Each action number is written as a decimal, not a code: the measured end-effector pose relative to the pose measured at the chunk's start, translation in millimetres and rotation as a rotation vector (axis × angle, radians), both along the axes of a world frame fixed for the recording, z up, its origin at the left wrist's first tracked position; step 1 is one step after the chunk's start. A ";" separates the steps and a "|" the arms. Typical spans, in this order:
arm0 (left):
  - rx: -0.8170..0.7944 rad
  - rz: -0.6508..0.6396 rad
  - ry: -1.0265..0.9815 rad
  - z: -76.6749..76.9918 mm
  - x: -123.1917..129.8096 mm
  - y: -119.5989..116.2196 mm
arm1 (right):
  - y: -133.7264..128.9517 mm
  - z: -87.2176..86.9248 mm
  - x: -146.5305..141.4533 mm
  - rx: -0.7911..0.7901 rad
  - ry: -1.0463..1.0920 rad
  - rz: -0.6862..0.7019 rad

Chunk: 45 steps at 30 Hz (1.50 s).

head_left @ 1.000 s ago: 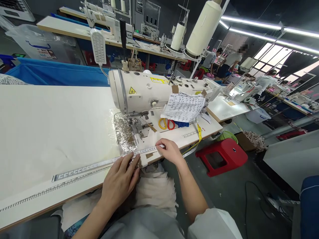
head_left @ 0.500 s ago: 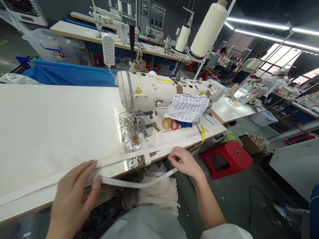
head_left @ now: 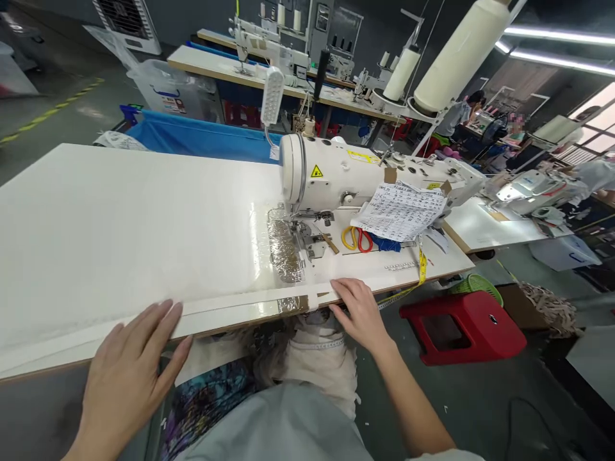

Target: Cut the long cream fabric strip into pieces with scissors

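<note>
A long, narrow white strip of fabric lies along the front edge of the white sewing table. My left hand rests over its left stretch, palm down, fingers extended and thumb apart. At the right end, my right hand lays its fingertips on the strip, with the thumb spread below by the table edge. Its fingers are stretched out. A piece of white tape with markings lies on the pale cloth over my lap. Behind the strip stands a white sewing machine.
Scissors with yellow and red handles lie under handwritten paper on the machine. A yellow measuring tape hangs over the table edge. A red stool stands at right, and a blue cloth bin behind the table.
The marked white tape has left my hands and now lies on my lap. My right hand has come onto the strip, which now covers the row of marks along the edge. The view has turned left.
</note>
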<state>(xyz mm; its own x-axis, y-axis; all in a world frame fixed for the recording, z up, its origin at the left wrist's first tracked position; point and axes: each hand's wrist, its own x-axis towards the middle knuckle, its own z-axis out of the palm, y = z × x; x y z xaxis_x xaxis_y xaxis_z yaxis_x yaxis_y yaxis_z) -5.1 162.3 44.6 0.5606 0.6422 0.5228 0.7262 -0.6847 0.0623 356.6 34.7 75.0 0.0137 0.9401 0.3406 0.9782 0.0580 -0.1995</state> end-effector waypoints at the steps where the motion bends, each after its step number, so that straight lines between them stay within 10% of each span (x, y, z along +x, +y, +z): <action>1: 0.020 0.009 0.014 0.8 -0.1 0.8 | -0.3 -1.0 0.4 0.013 0.000 -0.002; 7: 0.144 0.000 -0.036 -5.6 -19.6 1.1 | -9.9 -8.5 -0.3 0.139 0.070 0.031; 13: 0.181 0.125 -0.231 -50.1 -70.9 -14.1 | -24.9 -31.5 -20.1 0.111 0.105 0.075; 22: -0.235 0.189 0.025 -131.0 -96.4 -30.6 | -50.4 -80.3 -54.7 -0.508 0.130 0.068; 27: -0.501 -0.001 -0.286 -107.6 -19.5 -68.6 | -71.1 -98.7 -65.5 -0.631 0.115 -0.007; 33: -1.532 -0.372 -0.497 -61.4 76.6 -107.2 | -67.0 -93.6 -75.6 -0.596 0.118 -0.089; 36: -1.937 -0.314 -0.710 -50.9 107.5 -112.8 | -64.0 -76.2 -82.3 -0.513 0.147 -0.111; 45: -2.005 -0.215 -0.983 -22.0 141.2 -106.4 | -42.8 -13.1 -79.3 -0.073 0.413 0.074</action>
<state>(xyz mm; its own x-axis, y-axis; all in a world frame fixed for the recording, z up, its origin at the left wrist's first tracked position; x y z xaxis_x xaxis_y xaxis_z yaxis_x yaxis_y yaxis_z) 136.0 55.9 22.6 0.7273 0.5157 -0.4529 -0.0105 0.6682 0.7439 277.3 -8.2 61.9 0.0669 0.9652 0.2530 0.8092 0.0959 -0.5796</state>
